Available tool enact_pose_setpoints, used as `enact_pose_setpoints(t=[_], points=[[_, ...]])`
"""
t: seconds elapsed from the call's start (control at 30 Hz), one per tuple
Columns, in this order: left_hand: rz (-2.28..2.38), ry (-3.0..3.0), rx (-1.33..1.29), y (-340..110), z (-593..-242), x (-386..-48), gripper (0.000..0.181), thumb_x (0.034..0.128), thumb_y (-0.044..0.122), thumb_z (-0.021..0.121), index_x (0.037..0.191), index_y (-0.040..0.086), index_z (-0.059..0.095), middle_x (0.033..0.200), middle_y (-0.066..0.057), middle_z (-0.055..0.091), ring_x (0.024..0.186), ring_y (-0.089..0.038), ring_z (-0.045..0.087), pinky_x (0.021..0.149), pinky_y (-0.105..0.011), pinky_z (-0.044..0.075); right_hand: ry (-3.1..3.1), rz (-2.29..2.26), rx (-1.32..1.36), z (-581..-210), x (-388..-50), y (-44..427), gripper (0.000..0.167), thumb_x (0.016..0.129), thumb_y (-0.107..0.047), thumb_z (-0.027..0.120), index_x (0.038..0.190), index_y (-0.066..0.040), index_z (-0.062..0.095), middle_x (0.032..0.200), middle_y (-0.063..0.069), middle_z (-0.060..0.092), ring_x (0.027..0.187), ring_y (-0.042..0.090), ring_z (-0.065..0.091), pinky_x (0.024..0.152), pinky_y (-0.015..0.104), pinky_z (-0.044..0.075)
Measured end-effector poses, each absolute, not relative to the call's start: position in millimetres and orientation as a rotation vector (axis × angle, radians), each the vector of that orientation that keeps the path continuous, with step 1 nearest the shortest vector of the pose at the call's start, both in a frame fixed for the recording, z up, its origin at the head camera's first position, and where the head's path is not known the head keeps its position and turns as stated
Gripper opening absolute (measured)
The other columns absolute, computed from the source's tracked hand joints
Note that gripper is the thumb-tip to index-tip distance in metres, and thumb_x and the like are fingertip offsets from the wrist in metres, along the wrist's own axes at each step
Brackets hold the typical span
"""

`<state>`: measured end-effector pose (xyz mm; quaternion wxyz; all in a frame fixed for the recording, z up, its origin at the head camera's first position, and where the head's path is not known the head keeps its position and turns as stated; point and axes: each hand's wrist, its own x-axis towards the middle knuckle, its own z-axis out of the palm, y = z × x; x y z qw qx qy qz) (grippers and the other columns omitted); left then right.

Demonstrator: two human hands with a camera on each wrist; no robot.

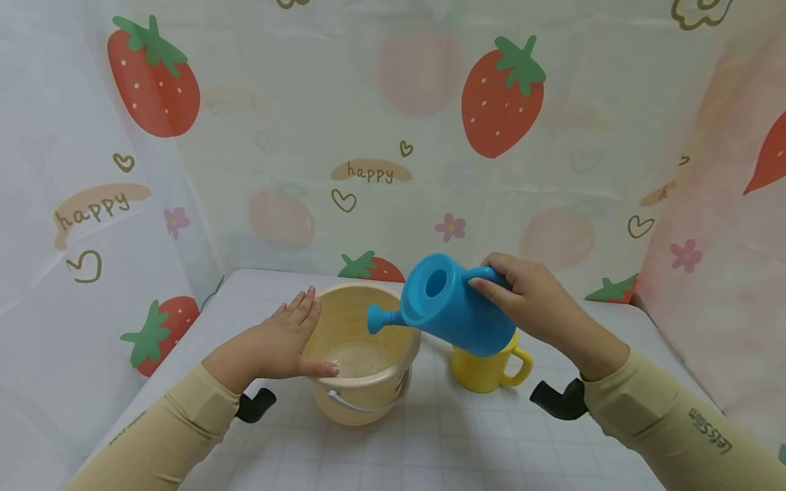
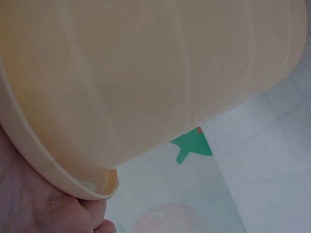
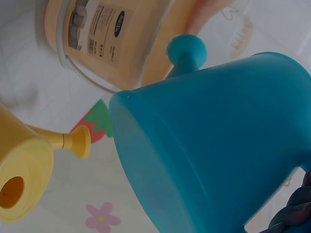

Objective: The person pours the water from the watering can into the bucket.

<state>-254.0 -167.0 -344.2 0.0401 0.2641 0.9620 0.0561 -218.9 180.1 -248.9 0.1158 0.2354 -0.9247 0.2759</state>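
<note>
A cream plastic bucket (image 1: 353, 310) stands on the table; its bottom has a glossy, watery look. My left hand (image 1: 279, 344) rests on the bucket's left rim with fingers straight and thumb laid over the front edge. In the left wrist view, the palm (image 2: 34, 194) presses against that rim. With my right hand (image 1: 522, 293) I grip the handle of a blue watering can (image 1: 460, 314). Held above the table, the can tilts left, and its spout head (image 1: 374, 318) is over the bucket. No falling water can be made out.
A yellow watering can (image 1: 479, 372) stands right of the bucket, partly behind the blue one. The bucket's white carrying handle (image 1: 368, 409) hangs down in front. A white gridded cloth covers the table (image 1: 467, 443); strawberry-printed curtains (image 1: 381, 123) enclose the back and sides.
</note>
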Motion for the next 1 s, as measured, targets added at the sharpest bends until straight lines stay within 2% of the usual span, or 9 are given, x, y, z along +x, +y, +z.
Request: enact_pose_setpoints(t=[0.23,1.0], points=[[0.158,2.947,0.809,-166.9,-343.8,-254.1,0.123,0.0672,0.083,0.041,0.142,-0.01,0.011,0.149,-0.026,-0.001,0.137,-0.039,0.001,0.108,-0.053,0.012,-2.7,0.809,0.7,-247.2,-218.5,180.8,0.021,0.092,-0.027,0.055,0.096,-0.008,0.059,0.093,0.007,0.064,0.089,0.028,0.062,0.077,0.053,0.049],[0.147,2.951,0.817,-167.3,-343.9,-254.4,0.121,0.0686,0.082,0.042,0.142,-0.01,0.012,0.149,-0.027,0.0,0.137,-0.039,0.002,0.108,-0.054,0.013,-2.69,0.785,0.705,-244.5,-217.3,181.6,0.021,0.092,-0.027,0.054,0.096,-0.007,0.059,0.092,0.007,0.064,0.087,0.027,0.062,0.077,0.052,0.049]])
